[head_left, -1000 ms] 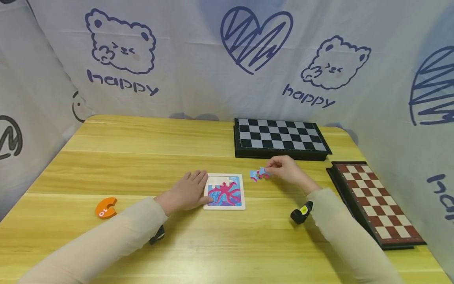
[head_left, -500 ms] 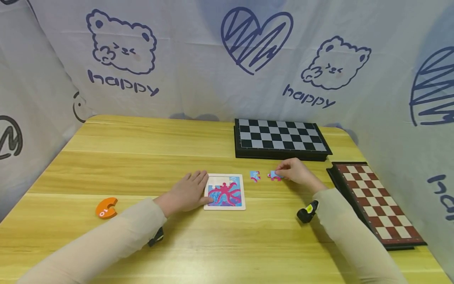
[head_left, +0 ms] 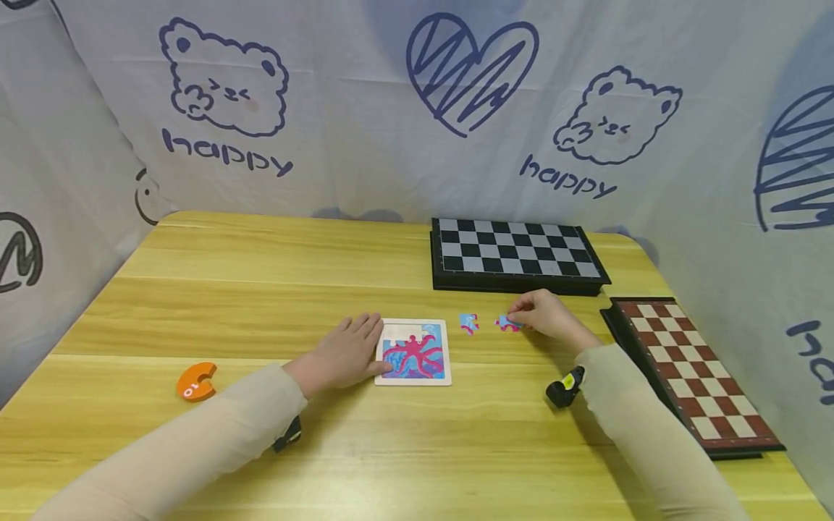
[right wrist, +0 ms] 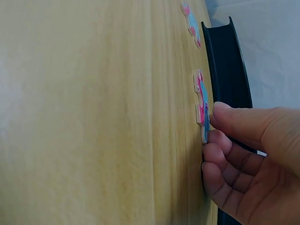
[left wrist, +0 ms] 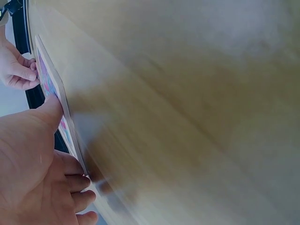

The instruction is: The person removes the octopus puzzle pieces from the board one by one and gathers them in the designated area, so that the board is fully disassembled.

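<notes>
A square puzzle tray [head_left: 404, 331] with a pink octopus picture on blue lies mid-table; bare backing shows in its upper left. Along its left edge rests my left hand [head_left: 342, 352], fingers extended, thumb over the lower-left corner. To the tray's right is a loose blue-and-pink puzzle piece [head_left: 468, 323]. A second puzzle piece [right wrist: 202, 103] lies further right, and my right hand [head_left: 544, 315] pinches its right end between thumb and curled fingers. In the right wrist view that piece sits low at the wooden surface, its right end partly hidden by the fingertips.
Behind the right hand stands a black-and-white chessboard box [head_left: 517, 250]. A brown-and-cream chessboard box [head_left: 697, 376] lies along the right side. An orange curved piece [head_left: 195, 382] marked with digits is at the left, near the left forearm. A printed cloth [head_left: 352, 108] hangs behind the table.
My right hand has slid its puzzle piece to the right, apart from the other loose piece, and now sits almost still. The left hand and the tray have stayed in place.
</notes>
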The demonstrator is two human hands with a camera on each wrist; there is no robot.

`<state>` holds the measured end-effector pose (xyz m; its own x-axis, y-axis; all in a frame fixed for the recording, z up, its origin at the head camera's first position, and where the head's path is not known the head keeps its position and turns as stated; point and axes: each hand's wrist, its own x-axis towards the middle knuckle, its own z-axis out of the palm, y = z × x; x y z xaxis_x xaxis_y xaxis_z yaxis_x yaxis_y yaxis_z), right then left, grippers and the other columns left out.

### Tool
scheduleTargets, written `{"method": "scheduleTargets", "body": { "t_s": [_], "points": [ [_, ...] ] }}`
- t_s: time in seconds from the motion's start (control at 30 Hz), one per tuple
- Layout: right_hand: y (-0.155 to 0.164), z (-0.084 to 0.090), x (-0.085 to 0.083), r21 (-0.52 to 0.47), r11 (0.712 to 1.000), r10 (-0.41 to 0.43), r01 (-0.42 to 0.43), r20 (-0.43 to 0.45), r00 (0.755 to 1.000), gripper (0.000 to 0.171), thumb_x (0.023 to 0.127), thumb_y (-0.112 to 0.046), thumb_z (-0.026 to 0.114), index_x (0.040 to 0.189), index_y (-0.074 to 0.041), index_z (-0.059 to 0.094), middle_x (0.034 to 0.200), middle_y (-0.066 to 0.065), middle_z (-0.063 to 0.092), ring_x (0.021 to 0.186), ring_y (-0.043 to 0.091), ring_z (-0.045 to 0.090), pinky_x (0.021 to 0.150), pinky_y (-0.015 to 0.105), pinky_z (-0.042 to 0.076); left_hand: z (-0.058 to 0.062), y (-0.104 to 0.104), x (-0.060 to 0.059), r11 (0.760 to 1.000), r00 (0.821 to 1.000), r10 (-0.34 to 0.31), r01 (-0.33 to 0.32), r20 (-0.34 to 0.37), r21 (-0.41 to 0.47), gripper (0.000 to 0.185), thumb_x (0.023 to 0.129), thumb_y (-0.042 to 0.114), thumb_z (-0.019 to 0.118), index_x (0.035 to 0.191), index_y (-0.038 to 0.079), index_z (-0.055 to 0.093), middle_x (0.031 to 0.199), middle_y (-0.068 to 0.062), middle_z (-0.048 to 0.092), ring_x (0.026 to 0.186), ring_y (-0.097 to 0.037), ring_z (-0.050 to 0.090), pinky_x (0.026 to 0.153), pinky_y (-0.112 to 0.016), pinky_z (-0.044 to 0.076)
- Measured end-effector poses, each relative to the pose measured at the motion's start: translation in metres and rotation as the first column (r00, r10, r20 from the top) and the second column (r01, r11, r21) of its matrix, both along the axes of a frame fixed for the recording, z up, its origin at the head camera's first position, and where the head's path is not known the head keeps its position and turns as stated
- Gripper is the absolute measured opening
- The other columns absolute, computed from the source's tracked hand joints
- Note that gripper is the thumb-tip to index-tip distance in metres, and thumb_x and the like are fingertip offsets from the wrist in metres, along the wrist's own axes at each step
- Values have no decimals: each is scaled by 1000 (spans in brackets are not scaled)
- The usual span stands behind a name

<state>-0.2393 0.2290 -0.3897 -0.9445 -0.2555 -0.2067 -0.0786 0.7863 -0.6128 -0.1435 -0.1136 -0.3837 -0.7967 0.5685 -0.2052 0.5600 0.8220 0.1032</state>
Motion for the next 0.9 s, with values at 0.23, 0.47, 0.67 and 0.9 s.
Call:
{"method": "scheduleTargets", "body": {
  "t_s": [0.23,0.47,0.67,0.9],
  "points": [
    [0,0,-1,1,1000,13,-13,-5,1000,14,87,-12,65,92,0,68,78,4,61,65,16,50,59,27,46,-1,0,0,1000,1000,-3,3,-9,-2,73,96,44,43,139,-11,26,146,-25,22,134,-38,19,106,-49,18],
    [-6,5,0,-24,999,46,-47,-52,998,12,87,-12,65,92,-2,68,80,4,60,67,18,50,59,28,46,-3,-1,0,1000,1000,-7,7,-3,8,73,96,43,43,139,-12,25,146,-25,22,134,-38,18,107,-49,17],
    [-31,16,8,-56,990,125,-131,-102,987,13,86,-13,65,93,-2,67,79,4,59,69,19,48,56,28,42,-2,-1,0,1000,1000,-3,2,2,18,73,95,43,44,139,-12,25,146,-25,22,134,-38,18,107,-49,16],
    [-62,16,17,-94,966,231,-240,-97,968,13,87,-14,65,94,-3,67,75,2,58,64,16,48,55,27,41,-2,-1,0,1000,1000,-2,2,0,18,73,96,43,43,140,-12,25,146,-25,22,134,-38,18,107,-49,17]
  ]
}}
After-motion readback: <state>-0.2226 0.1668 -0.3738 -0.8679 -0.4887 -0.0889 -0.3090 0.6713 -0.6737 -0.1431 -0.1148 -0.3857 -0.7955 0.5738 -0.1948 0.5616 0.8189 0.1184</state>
